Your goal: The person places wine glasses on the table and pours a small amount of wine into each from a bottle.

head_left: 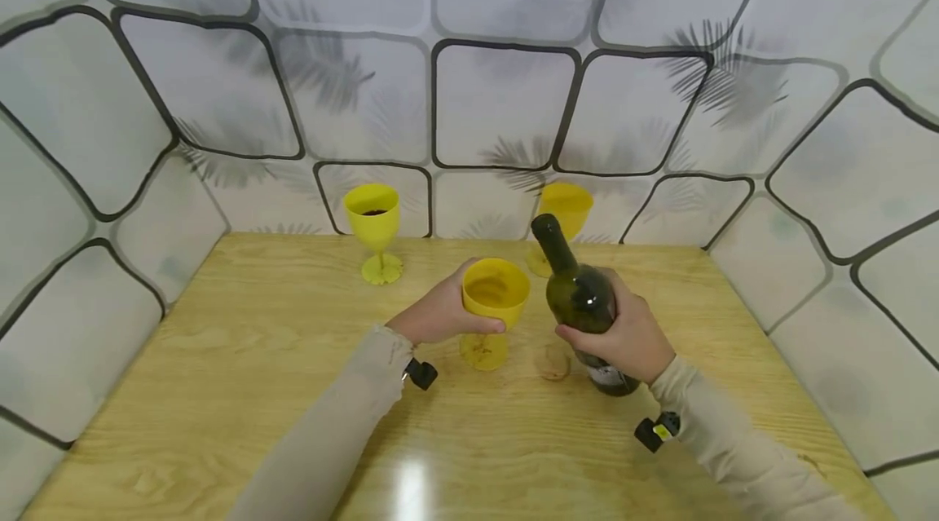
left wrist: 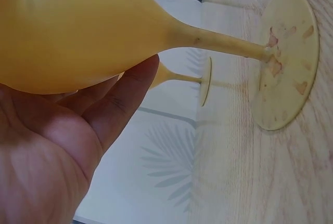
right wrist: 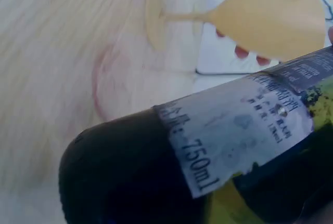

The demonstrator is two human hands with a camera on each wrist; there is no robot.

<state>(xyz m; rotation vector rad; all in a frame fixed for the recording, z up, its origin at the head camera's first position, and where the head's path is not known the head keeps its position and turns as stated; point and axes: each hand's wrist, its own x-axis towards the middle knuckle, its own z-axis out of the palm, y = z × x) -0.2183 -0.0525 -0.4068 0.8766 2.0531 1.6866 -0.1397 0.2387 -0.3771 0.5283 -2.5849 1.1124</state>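
Note:
My left hand [head_left: 451, 309] grips the bowl of a yellow goblet [head_left: 495, 284], thumb in front and fingers behind. The goblet's stained round foot [left wrist: 291, 60] is at the tabletop; I cannot tell whether it touches. Inside its bowl is a darker patch, perhaps liquid. To the right, my right hand [head_left: 623, 333] holds a dark green wine bottle [head_left: 575, 289] round its body. The bottle leans with its uncorked-looking neck toward the upper left, beside the goblet and apart from it. A pale label reading 750ml [right wrist: 234, 130] shows in the right wrist view.
A second yellow goblet [head_left: 374, 215] with dark liquid stands at the back left. Another yellow goblet [head_left: 568, 207] stands behind the bottle, partly hidden by it. A reddish ring stain [head_left: 553, 362] marks the wooden table [head_left: 220, 390]. Patterned walls enclose the back and sides.

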